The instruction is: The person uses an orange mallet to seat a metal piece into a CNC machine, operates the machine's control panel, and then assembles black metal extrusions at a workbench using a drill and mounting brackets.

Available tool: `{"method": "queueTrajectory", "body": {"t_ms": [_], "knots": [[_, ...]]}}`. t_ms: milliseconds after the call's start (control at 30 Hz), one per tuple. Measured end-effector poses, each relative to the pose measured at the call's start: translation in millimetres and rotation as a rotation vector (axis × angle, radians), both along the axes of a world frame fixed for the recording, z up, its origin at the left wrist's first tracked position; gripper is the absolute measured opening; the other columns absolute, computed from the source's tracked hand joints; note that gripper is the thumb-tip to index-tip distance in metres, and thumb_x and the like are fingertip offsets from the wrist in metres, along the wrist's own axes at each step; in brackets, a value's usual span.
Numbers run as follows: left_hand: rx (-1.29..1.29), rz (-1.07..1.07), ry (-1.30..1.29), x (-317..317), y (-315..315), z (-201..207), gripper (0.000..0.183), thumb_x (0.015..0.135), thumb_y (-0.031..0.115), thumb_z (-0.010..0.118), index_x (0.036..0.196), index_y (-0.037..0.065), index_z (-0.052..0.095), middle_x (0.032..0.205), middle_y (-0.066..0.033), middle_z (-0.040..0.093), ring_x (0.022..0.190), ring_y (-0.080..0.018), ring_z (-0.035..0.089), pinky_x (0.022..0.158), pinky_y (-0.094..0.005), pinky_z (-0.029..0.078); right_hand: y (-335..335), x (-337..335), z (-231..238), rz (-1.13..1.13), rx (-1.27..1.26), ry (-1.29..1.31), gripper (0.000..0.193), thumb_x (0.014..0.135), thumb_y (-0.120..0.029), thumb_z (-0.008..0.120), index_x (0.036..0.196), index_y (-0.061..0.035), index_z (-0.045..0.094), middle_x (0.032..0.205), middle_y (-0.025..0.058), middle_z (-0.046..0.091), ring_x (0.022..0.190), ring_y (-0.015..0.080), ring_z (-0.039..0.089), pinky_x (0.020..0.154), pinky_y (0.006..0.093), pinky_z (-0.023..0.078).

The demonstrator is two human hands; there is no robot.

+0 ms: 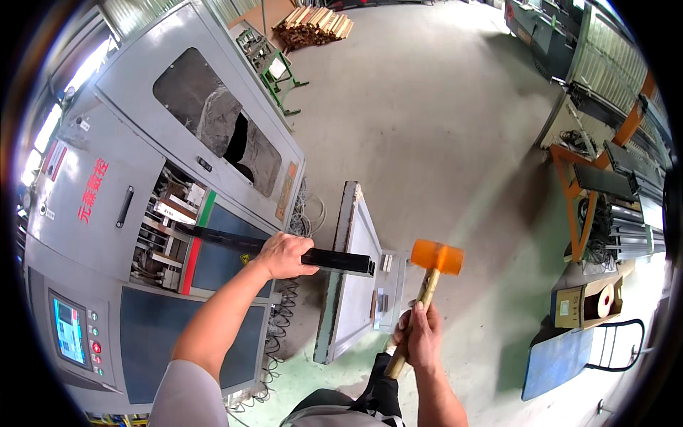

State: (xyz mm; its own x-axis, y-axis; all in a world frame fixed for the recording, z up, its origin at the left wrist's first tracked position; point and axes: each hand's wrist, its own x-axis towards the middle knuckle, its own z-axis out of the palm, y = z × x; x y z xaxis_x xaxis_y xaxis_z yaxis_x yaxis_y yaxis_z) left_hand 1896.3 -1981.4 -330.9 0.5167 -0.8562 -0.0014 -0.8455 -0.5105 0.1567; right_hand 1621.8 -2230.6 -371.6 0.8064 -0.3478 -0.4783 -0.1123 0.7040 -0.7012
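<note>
A long black metal profile (pixel 334 260) reaches from the opening of a grey machine (pixel 135 114) out to the right. My left hand (pixel 284 256) is closed over the profile partway along it. The profile's far left end lies among the clamps inside the opening (pixel 171 213), where its tip is hard to make out. In my right hand (pixel 421 334) is a mallet with an orange head (pixel 437 257) and a wooden handle. The mallet head is raised to the right of the profile's free end, apart from it.
A pale tilted table or panel (pixel 356 299) stands under the profile's right end. The machine's control screen (pixel 69 331) is at lower left. A blue platform cart (pixel 558 363), a cardboard box (pixel 587 302) and an orange rack (pixel 569 206) stand right. Wood strips (pixel 313 27) are stacked at the back.
</note>
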Motion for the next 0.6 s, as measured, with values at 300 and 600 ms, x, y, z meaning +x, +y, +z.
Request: {"method": "queueTrajectory", "body": {"t_ms": [300,600], "knots": [[0.009,0.014,-0.010,1,-8,3,0.050,0.075,0.048,0.083,0.089,0.007,0.059,0.079,-0.0118,0.070,0.082,-0.0396,0.071,0.074,-0.0491,0.056,24,-12,4,0.149,0.039,0.016,0.025,0.110,-0.035,0.052,0.103,-0.0112,0.050,0.071,0.0055,0.053,0.052,0.0179,0.050,0.046,0.0331,0.042],[0.140,0.135,-0.152,-59,-22,34,0.053,0.086,0.043,0.076,0.113,-0.002,0.066,0.116,-0.0177,0.066,0.118,-0.0363,0.060,0.107,-0.0484,0.044,15,4,-26,0.169,0.089,0.176,0.039,0.107,-0.049,0.051,0.083,-0.0187,0.045,0.064,-0.0023,0.045,0.048,0.0126,0.045,0.045,0.0300,0.039]]}}
